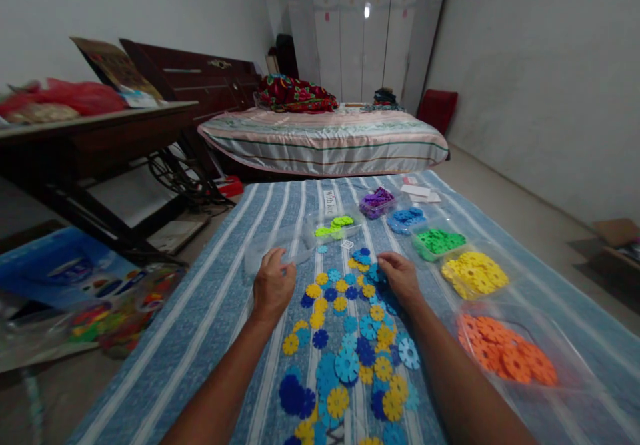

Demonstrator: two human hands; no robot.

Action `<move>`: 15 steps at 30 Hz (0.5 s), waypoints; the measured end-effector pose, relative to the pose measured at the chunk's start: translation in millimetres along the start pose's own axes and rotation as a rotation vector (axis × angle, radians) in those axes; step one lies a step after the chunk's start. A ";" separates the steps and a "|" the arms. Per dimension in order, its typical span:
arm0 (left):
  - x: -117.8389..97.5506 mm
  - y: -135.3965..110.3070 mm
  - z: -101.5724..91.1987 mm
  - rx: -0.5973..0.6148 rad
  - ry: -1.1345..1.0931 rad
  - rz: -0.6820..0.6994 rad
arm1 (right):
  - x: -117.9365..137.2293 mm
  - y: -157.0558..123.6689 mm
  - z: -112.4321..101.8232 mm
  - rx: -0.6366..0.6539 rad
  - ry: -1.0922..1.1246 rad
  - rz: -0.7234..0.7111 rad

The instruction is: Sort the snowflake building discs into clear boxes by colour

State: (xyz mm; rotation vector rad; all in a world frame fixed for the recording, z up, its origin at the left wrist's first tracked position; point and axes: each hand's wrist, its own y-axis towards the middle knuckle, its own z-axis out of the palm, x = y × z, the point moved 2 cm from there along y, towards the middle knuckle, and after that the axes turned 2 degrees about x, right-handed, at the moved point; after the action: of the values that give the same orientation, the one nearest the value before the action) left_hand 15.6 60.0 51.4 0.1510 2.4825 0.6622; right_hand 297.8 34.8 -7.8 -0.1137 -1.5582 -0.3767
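Note:
A scatter of blue, light-blue and yellow plastic snowflake discs (345, 338) lies on a blue striped cloth (210, 311) in front of me. My left hand (273, 283) rests at the pile's far left edge, fingers curled and closed on the edge of a clear plastic bag (280, 248). My right hand (399, 277) sits at the pile's far right, fingers bent down onto a clump of blue discs (376, 273); what it grips is hidden.
Sorted discs lie in clear bags along the right: lime (334, 226), purple (377, 201), blue (407, 218), green (439, 241), yellow (475, 273), orange (505, 355). A bed (325, 138) stands beyond, a dark table (90, 145) at left, a toy package (75, 291) on the floor.

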 end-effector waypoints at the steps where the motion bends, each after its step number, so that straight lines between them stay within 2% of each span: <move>1: -2.6 -2.0 -1.8 -0.029 0.003 0.027 | 0.0 0.2 0.2 0.000 0.005 0.003; 5: -8.7 -13.1 -8.5 -0.113 0.050 0.105 | 1.0 0.8 1.2 0.002 0.017 0.017; 15: -6.5 -34.2 -8.1 -0.101 0.033 0.160 | -0.7 3.3 4.2 0.015 0.076 -0.003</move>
State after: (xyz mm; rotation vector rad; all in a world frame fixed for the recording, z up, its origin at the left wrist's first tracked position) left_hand 17.8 25.2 43.8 0.3049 2.4804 0.8615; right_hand 294.9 39.3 -7.9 -0.0846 -1.4859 -0.3672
